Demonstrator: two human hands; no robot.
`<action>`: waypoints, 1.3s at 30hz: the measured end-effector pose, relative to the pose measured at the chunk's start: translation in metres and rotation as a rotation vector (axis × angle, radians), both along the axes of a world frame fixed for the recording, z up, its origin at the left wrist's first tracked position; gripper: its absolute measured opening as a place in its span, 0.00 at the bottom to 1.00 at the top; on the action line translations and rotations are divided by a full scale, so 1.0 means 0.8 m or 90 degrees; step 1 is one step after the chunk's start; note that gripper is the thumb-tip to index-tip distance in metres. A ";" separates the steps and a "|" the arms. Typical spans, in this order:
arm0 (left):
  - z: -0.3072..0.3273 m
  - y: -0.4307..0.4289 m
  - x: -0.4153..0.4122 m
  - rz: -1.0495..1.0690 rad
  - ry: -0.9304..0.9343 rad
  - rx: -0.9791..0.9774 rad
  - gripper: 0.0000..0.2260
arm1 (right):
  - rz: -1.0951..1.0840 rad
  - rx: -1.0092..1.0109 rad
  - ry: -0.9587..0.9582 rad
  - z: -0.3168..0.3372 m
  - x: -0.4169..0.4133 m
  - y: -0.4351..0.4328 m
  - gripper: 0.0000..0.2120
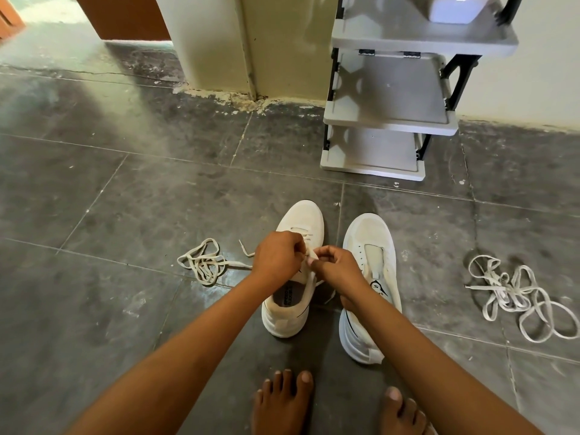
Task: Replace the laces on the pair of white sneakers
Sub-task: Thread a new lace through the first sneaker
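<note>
The left sneaker (301, 218) stands on the dark tiled floor (125, 199) at the centre of the view, toe pointing to 12 o'clock, with cream lace crossed through the eyelets nearest its toe. Both hands meet above its tongue. The left hand (277, 260) comes in from 7 o'clock, its fingers (298, 246) curled tight and pinching the lace (312, 254). The right hand (337, 271) comes in from 5 o'clock, and its fingers (323, 251) are also curled, nipping the same lace just beside the left hand's grip. How much lace sits inside either grip cannot be told.

The right sneaker (373, 246) stands just beside the first at 3 o'clock, also toe-up, its tongue exposed and a black logo on its side. It is partly covered by the right forearm.

At 9 o'clock of the left sneaker, a loose tangle of lace (204, 262) lies on the floor, and 1 strand runs from it toward the left hand and disappears behind it. Well apart at 3 o'clock, beyond the right sneaker, lies a larger heap of laces (518, 296).

At 6 o'clock, 2 bare feet (282, 403) rest on the tiles. At 12 o'clock, against the pale wall (213, 42), stands a grey shoe rack (389, 120) with 3 shelves in view, with a white object (455, 7) on the top one.
</note>
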State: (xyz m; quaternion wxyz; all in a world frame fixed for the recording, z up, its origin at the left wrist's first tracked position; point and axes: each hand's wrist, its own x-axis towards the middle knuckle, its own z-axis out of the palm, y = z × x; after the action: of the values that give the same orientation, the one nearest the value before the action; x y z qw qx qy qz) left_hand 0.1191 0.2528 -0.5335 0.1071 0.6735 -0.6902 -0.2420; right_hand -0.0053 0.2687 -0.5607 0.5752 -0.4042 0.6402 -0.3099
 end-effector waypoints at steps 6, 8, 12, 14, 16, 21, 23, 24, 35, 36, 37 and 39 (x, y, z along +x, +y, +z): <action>-0.004 0.003 -0.003 0.026 0.003 -0.005 0.07 | 0.009 -0.037 0.046 -0.001 0.005 0.002 0.08; -0.006 0.004 -0.004 0.025 -0.004 -0.011 0.08 | 0.009 -0.046 0.050 -0.001 0.005 0.002 0.08; -0.008 0.004 -0.008 0.017 -0.035 -0.026 0.07 | 0.024 -0.069 0.080 -0.002 0.008 0.003 0.07; -0.008 0.004 -0.010 0.032 -0.033 -0.031 0.07 | 0.025 -0.076 0.089 -0.003 0.009 0.004 0.07; -0.008 0.004 -0.010 0.078 -0.007 -0.039 0.07 | 0.018 -0.059 0.066 -0.004 0.008 0.003 0.07; -0.009 0.006 -0.013 0.084 0.059 -0.063 0.08 | -0.066 0.040 -0.010 -0.003 0.005 -0.005 0.07; -0.009 0.006 -0.008 0.047 0.073 -0.050 0.08 | -0.069 0.045 0.009 -0.004 0.005 -0.008 0.04; -0.009 0.006 -0.003 0.038 0.082 -0.037 0.09 | -0.061 0.040 0.020 -0.004 0.007 -0.010 0.04; -0.025 0.026 0.036 0.043 -0.115 -0.022 0.08 | -0.033 0.005 0.165 0.017 0.006 -0.015 0.05; -0.027 0.027 0.035 0.039 -0.128 -0.022 0.08 | -0.048 -0.010 0.159 0.027 0.002 -0.019 0.06; -0.028 0.027 0.035 0.033 -0.144 -0.018 0.09 | -0.065 -0.030 0.135 0.041 -0.003 -0.024 0.07; -0.030 0.029 0.034 0.017 -0.190 0.002 0.09 | -0.087 -0.077 -0.023 0.075 -0.013 -0.038 0.09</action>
State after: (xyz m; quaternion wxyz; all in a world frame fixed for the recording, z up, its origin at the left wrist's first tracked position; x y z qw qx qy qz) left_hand 0.1466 0.2760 -0.5578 0.0058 0.7114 -0.6890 -0.1387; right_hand -0.0154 0.2384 -0.5006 0.5386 -0.3879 0.6359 -0.3938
